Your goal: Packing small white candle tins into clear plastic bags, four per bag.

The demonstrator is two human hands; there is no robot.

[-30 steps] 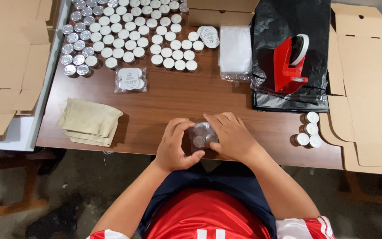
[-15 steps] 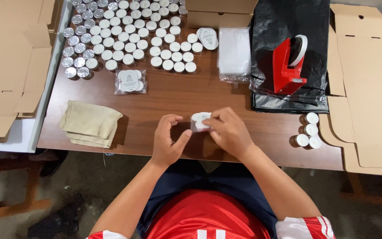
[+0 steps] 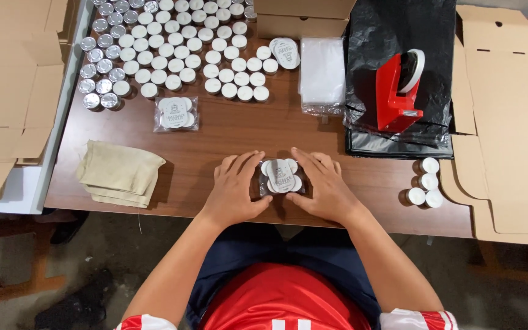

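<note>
A clear plastic packet of small white tealight candles (image 3: 281,176) lies flat on the brown wooden table (image 3: 227,131) near its front edge. My left hand (image 3: 234,188) presses against the packet's left side and my right hand (image 3: 324,185) against its right side, fingers curled around its edges. A second filled packet (image 3: 176,113) lies further back on the left.
Several loose tealights in metal cups (image 3: 172,52) cover the back of the table. A stack of clear bags (image 3: 322,74), a red tape dispenser (image 3: 398,88) on black plastic, a folded cloth (image 3: 119,174), stacked tealights (image 3: 424,182) and flat cardboard (image 3: 508,116) surround the work spot.
The bundle of candles was held up between both hands close to my body; now it lies flat on the table, with a hand on each side.
</note>
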